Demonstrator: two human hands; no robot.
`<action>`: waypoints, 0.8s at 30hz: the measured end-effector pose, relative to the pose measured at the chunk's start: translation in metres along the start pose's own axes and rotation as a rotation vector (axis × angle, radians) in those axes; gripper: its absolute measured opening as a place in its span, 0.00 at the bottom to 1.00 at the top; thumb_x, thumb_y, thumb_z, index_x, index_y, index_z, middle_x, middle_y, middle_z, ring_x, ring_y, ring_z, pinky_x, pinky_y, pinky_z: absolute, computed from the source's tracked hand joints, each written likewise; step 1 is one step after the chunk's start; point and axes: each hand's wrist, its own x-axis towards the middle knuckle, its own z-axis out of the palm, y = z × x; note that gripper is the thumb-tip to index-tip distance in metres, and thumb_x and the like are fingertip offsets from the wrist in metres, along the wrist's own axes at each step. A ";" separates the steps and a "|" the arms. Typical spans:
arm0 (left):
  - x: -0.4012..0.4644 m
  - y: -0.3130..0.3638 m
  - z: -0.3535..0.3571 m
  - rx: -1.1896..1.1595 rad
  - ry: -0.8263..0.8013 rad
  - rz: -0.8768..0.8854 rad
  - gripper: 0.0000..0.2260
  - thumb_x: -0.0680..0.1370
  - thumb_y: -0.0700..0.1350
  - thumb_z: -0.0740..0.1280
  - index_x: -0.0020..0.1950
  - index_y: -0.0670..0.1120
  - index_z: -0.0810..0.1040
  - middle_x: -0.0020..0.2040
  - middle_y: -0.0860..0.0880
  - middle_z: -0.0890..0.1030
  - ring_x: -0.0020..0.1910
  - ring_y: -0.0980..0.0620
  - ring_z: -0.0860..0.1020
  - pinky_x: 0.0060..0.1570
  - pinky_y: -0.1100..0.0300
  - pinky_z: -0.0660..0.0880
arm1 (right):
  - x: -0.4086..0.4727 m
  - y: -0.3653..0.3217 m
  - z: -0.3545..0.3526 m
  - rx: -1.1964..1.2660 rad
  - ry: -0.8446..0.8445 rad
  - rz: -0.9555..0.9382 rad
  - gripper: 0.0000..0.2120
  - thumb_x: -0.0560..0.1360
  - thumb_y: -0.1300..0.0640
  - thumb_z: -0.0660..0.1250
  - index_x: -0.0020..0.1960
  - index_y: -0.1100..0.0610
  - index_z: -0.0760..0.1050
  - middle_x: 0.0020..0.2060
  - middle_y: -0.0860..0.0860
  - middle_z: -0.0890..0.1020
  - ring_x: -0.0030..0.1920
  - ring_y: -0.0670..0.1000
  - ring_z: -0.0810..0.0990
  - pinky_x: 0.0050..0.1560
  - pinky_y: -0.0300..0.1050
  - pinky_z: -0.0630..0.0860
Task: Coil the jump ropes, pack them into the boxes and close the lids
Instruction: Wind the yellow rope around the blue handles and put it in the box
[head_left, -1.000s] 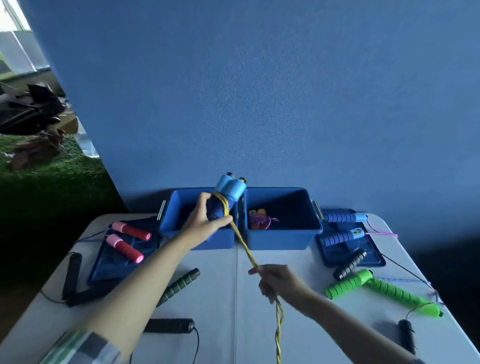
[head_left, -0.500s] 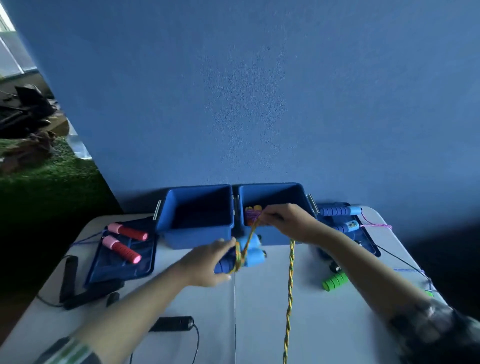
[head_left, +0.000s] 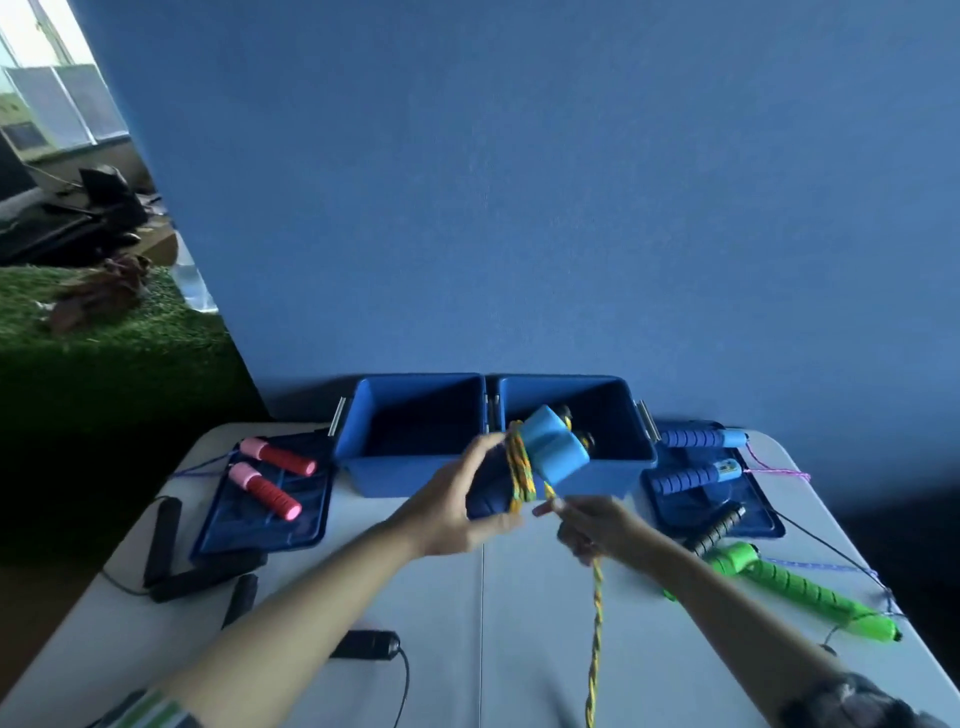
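My left hand grips the pair of light-blue jump rope handles, held together and tilted up to the right in front of the boxes. A yellow braided rope is wound a few turns around the handles. My right hand pinches the same rope just right of the handles; the loose rope hangs down to the frame's bottom edge. Two open blue boxes stand at the table's back: the left box looks empty, the right box is partly hidden by the handles.
A blue lid at left carries a pink-handled rope. Another lid at right carries a blue-handled rope. A green-handled rope lies at right, black handles at left, one black handle near the front.
My left hand lifted the handles from the table top up in front of the boxes. My right hand came back from the right box toward me, laying another turn of rope.
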 end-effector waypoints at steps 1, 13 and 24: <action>0.003 -0.001 -0.004 -0.021 0.055 -0.016 0.28 0.70 0.45 0.75 0.65 0.53 0.65 0.56 0.64 0.77 0.56 0.66 0.75 0.56 0.70 0.68 | -0.005 0.000 0.009 0.062 -0.056 -0.015 0.12 0.81 0.55 0.57 0.48 0.55 0.78 0.24 0.49 0.72 0.23 0.46 0.69 0.27 0.37 0.71; 0.013 -0.069 -0.047 0.337 0.139 -0.351 0.34 0.67 0.53 0.73 0.68 0.52 0.63 0.67 0.53 0.71 0.64 0.51 0.73 0.60 0.54 0.71 | -0.042 -0.013 0.032 -0.619 0.044 -0.258 0.09 0.79 0.56 0.59 0.48 0.55 0.78 0.29 0.43 0.73 0.27 0.40 0.70 0.30 0.31 0.65; -0.027 -0.046 0.022 0.662 -0.387 0.208 0.32 0.71 0.52 0.67 0.72 0.51 0.60 0.59 0.50 0.72 0.51 0.47 0.76 0.45 0.54 0.76 | 0.007 -0.044 -0.018 -0.616 0.103 -0.312 0.09 0.78 0.62 0.61 0.41 0.52 0.76 0.29 0.40 0.73 0.29 0.33 0.72 0.34 0.28 0.66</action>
